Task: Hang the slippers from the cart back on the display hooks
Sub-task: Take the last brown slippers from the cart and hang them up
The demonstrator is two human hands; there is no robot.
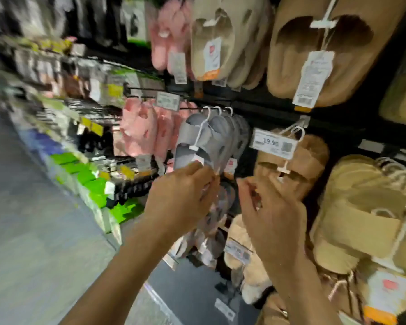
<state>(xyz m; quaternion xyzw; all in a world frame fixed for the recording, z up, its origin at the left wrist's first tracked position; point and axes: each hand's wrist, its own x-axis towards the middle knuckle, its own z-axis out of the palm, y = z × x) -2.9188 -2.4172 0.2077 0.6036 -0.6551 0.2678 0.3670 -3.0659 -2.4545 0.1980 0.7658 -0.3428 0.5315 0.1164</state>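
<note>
Grey slippers [204, 139] hang by white plastic hangers from a black display hook [192, 109]. My left hand [183, 195] is raised just below them, and its fingertips pinch the paper tag at the bottom of the front grey pair. My right hand [267, 207] is up beside it with fingers loosely curled and holds nothing that I can see. It is in front of a brown fluffy pair [300, 165]. The cart is out of view. The frame is blurred.
Pink slippers [141, 130] hang left of the grey ones. Beige [223, 41] and tan pairs [333, 50] hang above, more tan pairs [370, 216] at the right. A price label reading 19.90 [272, 144] sticks out on a hook. The aisle floor [33, 219] lies at the left.
</note>
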